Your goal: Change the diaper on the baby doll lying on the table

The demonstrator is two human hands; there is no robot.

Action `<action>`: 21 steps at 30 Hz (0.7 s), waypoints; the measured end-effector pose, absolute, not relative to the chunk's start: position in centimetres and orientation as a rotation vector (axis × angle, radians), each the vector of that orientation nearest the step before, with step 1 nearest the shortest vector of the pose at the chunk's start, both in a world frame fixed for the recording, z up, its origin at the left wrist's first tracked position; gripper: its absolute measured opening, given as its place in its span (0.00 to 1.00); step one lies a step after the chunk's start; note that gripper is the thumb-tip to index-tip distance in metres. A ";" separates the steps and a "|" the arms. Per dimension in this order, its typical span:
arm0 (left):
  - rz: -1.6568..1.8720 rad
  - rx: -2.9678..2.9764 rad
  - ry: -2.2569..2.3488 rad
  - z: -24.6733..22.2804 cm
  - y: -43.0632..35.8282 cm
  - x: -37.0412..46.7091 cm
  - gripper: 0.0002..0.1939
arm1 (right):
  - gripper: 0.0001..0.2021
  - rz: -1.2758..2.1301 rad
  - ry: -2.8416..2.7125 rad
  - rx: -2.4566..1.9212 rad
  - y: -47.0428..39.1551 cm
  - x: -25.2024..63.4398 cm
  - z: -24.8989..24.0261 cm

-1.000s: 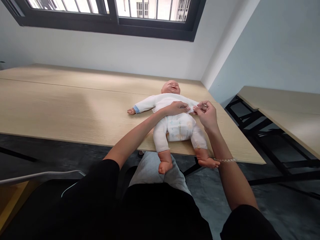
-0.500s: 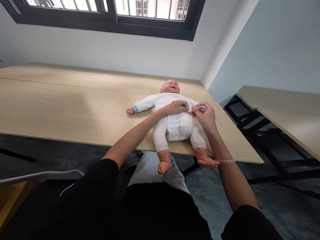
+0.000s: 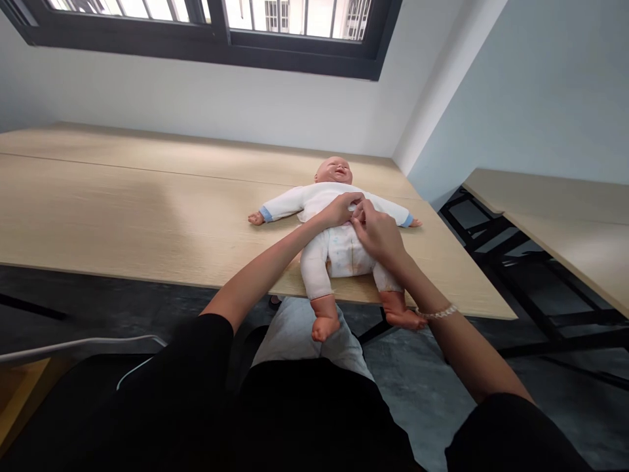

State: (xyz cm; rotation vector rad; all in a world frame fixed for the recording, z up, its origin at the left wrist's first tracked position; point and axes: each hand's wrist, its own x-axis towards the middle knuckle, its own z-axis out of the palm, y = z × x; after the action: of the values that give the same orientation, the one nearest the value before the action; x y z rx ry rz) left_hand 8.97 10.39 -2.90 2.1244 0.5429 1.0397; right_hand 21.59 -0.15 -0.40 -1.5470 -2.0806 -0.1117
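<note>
Barred window [image 3: 222, 33]: shone bright above the long table [image 3: 122, 210].
White wall [image 3: 211, 101]: rose behind that table.
Bluish wall [image 3: 555, 98]: stood to its right.
Grey floor [image 3: 407, 377]: spread beneath it.
Second table [image 3: 565, 219]: sat right of it.

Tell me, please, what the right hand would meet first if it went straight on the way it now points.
Most likely the left hand: its fingers lie right ahead of the right hand, over the doll. Whether the two hands already touch is hard to tell.
</note>
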 end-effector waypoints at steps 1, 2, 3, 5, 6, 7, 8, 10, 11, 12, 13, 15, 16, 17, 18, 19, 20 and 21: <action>1.044 2.117 0.550 -3.0 10.4 9.0 0.07 | 0.05 -0.138 -2.126 -1.553 -0.4 21.4 -0.6; 1.051 2.108 0.557 -3.0 10.4 9.1 0.08 | 0.05 -0.154 -2.165 -1.551 -0.6 21.4 -0.7; 1.059 2.099 0.564 -3.1 10.4 9.1 0.08 | 0.06 -0.164 -2.197 -1.545 -0.8 21.3 -0.9; 1.087 2.078 0.581 -2.9 10.4 9.3 0.08 | 0.07 -0.176 -2.254 -1.536 -1.1 21.4 -1.2; 1.109 2.063 0.594 -2.6 10.4 9.2 0.07 | 0.08 -0.184 -2.280 -1.533 -1.3 21.5 -1.3; 1.133 2.045 0.611 -2.3 10.4 9.1 0.05 | 0.09 -0.195 -2.302 -1.529 -1.4 21.6 -1.3; 1.155 2.030 0.635 -1.9 10.2 8.8 0.05 | 0.09 -0.206 -2.320 -1.522 -1.6 21.7 -1.4; 1.199 2.008 0.720 -1.3 9.6 7.4 0.03 | 0.10 -0.246 -2.345 -1.513 -1.7 21.8 -1.5; 1.218 2.006 0.785 -1.1 9.1 6.3 0.03 | 0.11 -0.274 -2.353 -1.513 -1.8 21.9 -1.6; 1.237 2.009 0.868 -1.2 8.4 5.0 0.02 | 0.12 -0.304 -2.355 -1.512 -1.8 22.0 -1.7; 1.255 2.010 0.963 -1.4 7.6 3.5 0.03 | 0.13 -0.331 -2.352 -1.509 -1.8 22.0 -1.8; 1.202 2.043 1.161 -2.3 5.8 0.2 0.02 | 0.13 -0.348 -2.326 -1.487 -1.7 22.2 -2.0; 1.121 2.046 1.252 -3.0 4.8 -1.3 0.03 | 0.13 -0.332 -2.304 -1.469 -1.5 22.3 -2.1; 1.025 2.037 1.329 -3.7 3.9 -2.6 0.03 | 0.13 -0.303 -2.273 -1.446 -1.4 22.5 -2.3; 0.926 2.036 1.406 -4.3 3.1 -3.6 0.05 | 0.13 -0.267 -2.235 -1.423 -1.2 22.7 -2.4; 0.836 2.078 1.434 -4.9 2.5 -4.3 0.06 | 0.12 -0.229 -2.190 -1.400 -1.0 22.8 -2.6; 0.765 2.131 1.433 -5.3 2.0 -4.7 0.08 | 0.12 -0.191 -2.142 -1.377 -0.8 23.0 -2.7; 0.718 2.196 1.402 -5.6 1.7 -4.8 0.10 | 0.13 -0.158 -2.095 -1.355 -0.7 23.2 -2.9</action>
State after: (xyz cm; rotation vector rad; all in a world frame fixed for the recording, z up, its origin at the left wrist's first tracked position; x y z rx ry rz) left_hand -4.78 1.73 -5.65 2.1956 1.4023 0.7177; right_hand 23.18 -0.70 -2.90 -1.3553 -2.0953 -0.1579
